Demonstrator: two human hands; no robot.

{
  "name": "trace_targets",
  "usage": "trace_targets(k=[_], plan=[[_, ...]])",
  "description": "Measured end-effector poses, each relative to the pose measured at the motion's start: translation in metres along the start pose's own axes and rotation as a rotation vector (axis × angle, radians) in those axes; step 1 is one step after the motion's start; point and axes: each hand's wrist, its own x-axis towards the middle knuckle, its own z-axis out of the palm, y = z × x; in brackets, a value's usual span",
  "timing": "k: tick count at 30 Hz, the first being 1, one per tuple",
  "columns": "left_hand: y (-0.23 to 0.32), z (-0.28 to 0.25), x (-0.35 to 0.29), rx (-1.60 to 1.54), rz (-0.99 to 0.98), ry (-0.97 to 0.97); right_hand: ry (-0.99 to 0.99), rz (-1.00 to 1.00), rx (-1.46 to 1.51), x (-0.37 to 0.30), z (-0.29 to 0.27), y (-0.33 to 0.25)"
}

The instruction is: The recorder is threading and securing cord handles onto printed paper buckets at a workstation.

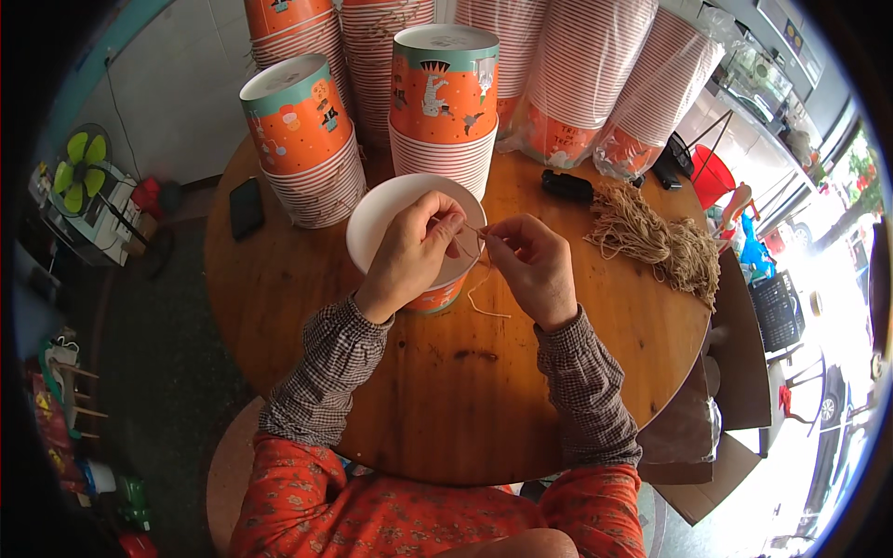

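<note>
A white-lined paper bucket with an orange printed outside stands upright on the round wooden table in front of me. My left hand is over its opening, thumb and fingers pinched on a thin tan string. On the right, my right hand pinches the same string at the bucket's right rim, fingertips close to those of the left. The string's loose tail hangs from between the hands and curls on the tabletop. Whether the string passes through the bucket's wall, I cannot tell; the fingers cover that spot.
Upside-down stacks of orange buckets rise behind, some wrapped in clear plastic. A bundle of tan strings lies at the right beside a black object. A dark phone rests near the left edge. Cardboard stands below right.
</note>
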Motion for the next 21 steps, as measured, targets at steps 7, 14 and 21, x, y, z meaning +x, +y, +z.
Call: trace_targets(k=[7,14,21], plan=[[-0.006,0.005,-0.002,0.282,0.114,-0.007,0.068,-0.053,-0.113,0.001,-0.007,-0.014],[0.011,0.012,-0.004,0.038,0.127,-0.105,0.122,-0.369,-0.396,-0.002,-0.009,-0.021],[0.003,0.015,-0.005,0.059,0.166,-0.084,0.151,-0.485,-0.534,-0.003,-0.008,-0.027]])
